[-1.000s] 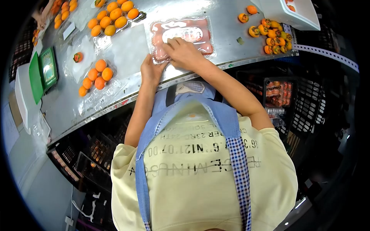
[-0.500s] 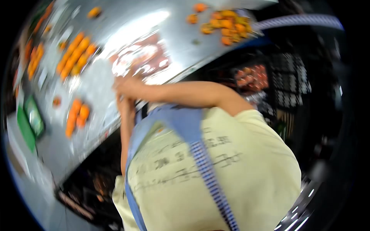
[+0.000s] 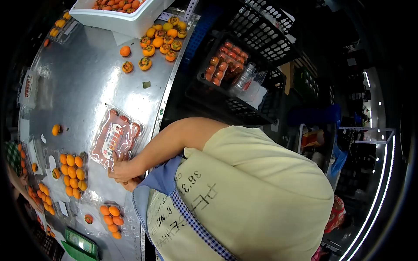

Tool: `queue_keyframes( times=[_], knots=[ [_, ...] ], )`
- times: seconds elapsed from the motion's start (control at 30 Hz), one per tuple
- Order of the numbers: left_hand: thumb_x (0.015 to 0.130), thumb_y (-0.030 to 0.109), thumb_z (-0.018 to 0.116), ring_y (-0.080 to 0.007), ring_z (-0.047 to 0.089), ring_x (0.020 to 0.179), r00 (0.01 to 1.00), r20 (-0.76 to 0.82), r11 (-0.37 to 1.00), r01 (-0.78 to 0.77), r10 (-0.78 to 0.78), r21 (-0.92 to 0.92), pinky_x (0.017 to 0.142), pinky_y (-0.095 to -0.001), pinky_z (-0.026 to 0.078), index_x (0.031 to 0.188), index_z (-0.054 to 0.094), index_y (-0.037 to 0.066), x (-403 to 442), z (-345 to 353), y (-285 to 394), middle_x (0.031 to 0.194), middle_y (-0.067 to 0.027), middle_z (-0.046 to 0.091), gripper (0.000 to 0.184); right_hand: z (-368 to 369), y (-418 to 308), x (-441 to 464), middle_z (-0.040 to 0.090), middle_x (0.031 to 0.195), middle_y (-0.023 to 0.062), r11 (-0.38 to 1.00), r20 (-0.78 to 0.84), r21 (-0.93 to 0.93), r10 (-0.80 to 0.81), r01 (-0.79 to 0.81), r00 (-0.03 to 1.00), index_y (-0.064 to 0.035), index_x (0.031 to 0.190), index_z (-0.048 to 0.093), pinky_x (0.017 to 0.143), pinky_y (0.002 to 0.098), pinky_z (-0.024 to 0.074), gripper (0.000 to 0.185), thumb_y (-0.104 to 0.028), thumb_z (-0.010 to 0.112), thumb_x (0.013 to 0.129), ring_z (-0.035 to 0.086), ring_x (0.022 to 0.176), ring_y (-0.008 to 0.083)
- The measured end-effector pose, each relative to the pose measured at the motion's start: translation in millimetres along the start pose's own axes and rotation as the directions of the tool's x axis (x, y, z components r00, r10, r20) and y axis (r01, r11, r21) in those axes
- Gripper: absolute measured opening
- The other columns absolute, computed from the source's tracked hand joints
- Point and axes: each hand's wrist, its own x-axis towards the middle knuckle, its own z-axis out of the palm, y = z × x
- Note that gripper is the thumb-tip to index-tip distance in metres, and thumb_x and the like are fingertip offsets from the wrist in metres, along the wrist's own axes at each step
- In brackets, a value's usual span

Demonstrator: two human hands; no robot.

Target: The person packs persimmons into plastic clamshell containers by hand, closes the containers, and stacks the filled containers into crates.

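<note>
A clear plastic pack of red fruit (image 3: 115, 137) with a printed label lies on the metal table (image 3: 82, 56). At its near lower edge is my right hand (image 3: 123, 168), fingers bent and together against the pack; what they pinch is too small to make out. Just below it, my left hand (image 3: 132, 184) is mostly hidden behind the right hand and the apron. Below the pack, an open tray of orange persimmons (image 3: 74, 172) and a smaller group of persimmons (image 3: 112, 219) rest on the table.
Loose persimmons (image 3: 163, 39) lie by a white foam box (image 3: 119, 19) at the table's far end. Black crates (image 3: 235, 98) stand beyond the table edge. A green scale (image 3: 80, 243) is at the lower left, and a co-worker's arm (image 3: 21, 189) shows at the far left.
The view has swung toward the right, bringing the foam box and crates further in. My right hand has moved from the top of the pack to its near edge, beside my left hand.
</note>
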Motion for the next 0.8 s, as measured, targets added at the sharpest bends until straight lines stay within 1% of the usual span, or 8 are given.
queue_keyframes(
  times=[0.07,0.23,0.3,0.57,0.6,0.63,0.67,0.8],
  knots=[
    [0.081,0.005,0.064,-0.0247,0.06,0.092,1.0,-0.01,1.0,-0.01,0.01,0.0,0.074,-0.0341,0.054,0.125,0.037,0.009,-1,0,0,0.109,-0.014,0.056,0.052,-16,2,-3,0.05,0.1,0.0246,0.998,-0.048,-0.06,0.021,-0.024,0.999,0.0024,0.085,0.064,0.065,0.0764,0.0399,0.029,-0.022,0.05,0.078,0.055,0.072,0.0597],
    [0.08,0.005,0.065,-0.0238,0.06,0.09,0.999,-0.029,0.999,-0.044,0.043,-0.004,0.074,-0.0334,0.053,0.123,0.039,0.008,-2,-2,0,0.106,-0.013,0.057,0.05,-4,-12,1,0.052,0.101,0.0204,0.943,-0.198,0.114,0.331,-0.314,0.923,-0.0036,0.077,0.066,0.059,0.066,0.0451,0.022,-0.02,0.052,0.076,0.059,0.07,0.0426],
    [0.08,0.004,0.065,-0.0234,0.06,0.089,0.997,-0.038,0.998,-0.067,0.066,-0.012,0.073,-0.0331,0.053,0.122,0.039,0.008,-1,-2,-1,0.105,-0.0126,0.057,0.05,-14,4,-4,0.054,0.099,0.0152,0.997,-0.035,0.079,0.016,-0.014,0.999,-0.0091,0.075,0.065,0.062,0.0564,0.0504,0.016,-0.019,0.052,0.075,0.061,0.071,0.0308],
    [0.078,0.004,0.066,-0.0219,0.06,0.087,0.963,-0.117,0.961,-0.254,0.242,-0.108,0.072,-0.0319,0.052,0.118,0.042,0.006,-3,16,-15,0.101,-0.011,0.058,0.047,-50,21,-3,0.047,0.125,0.0195,0.988,0.187,0.141,-0.085,0.058,0.979,-0.0151,0.105,0.053,0.076,0.0696,0.0403,0.025,-0.02,0.054,0.08,0.064,0.08,0.0347],
    [0.078,0.004,0.066,-0.0217,0.06,0.086,0.962,-0.12,0.959,-0.26,0.247,-0.11,0.072,-0.0318,0.052,0.118,0.042,0.006,-3,20,-14,0.1,-0.0108,0.058,0.046,-46,26,-1,0.045,0.123,0.0201,0.979,0.086,0.186,-0.096,0.079,0.992,-0.0124,0.104,0.055,0.072,0.0696,0.0423,0.026,-0.026,0.055,0.081,0.06,0.086,0.043],
    [0.078,0.004,0.066,-0.0215,0.06,0.086,0.964,-0.121,0.963,-0.25,0.238,-0.099,0.072,-0.0316,0.052,0.117,0.042,0.006,-6,24,-12,0.1,-0.0106,0.058,0.046,-55,30,0,0.046,0.121,0.0202,0.969,0.123,0.241,-0.094,0.063,0.988,-0.0127,0.107,0.053,0.068,0.0683,0.0435,0.029,-0.026,0.055,0.081,0.063,0.079,0.0416],
    [0.077,0.002,0.066,-0.0209,0.06,0.083,0.967,-0.132,0.972,-0.226,0.216,-0.067,0.07,-0.0303,0.052,0.116,0.042,0.004,-12,27,-5,0.097,-0.011,0.058,0.045,-60,33,1,0.047,0.118,0.0186,0.964,0.04,0.242,-0.12,0.107,0.992,-0.0134,0.105,0.053,0.059,0.0576,0.0499,0.028,-0.026,0.057,0.08,0.064,0.071,0.0392],
    [0.074,-0.012,0.059,-0.0207,0.061,0.075,0.988,-0.147,0.999,-0.047,0.049,0.013,0.064,-0.0275,0.053,0.114,0.041,-0.001,-28,36,13,0.087,-0.0142,0.059,0.046,-94,51,-1,0.049,0.115,0.0151,0.965,0.123,0.256,-0.096,0.062,0.988,-0.0154,0.102,0.054,0.05,0.0385,0.0522,0.028,-0.021,0.061,0.076,0.065,0.068,0.0337]
  ],
)
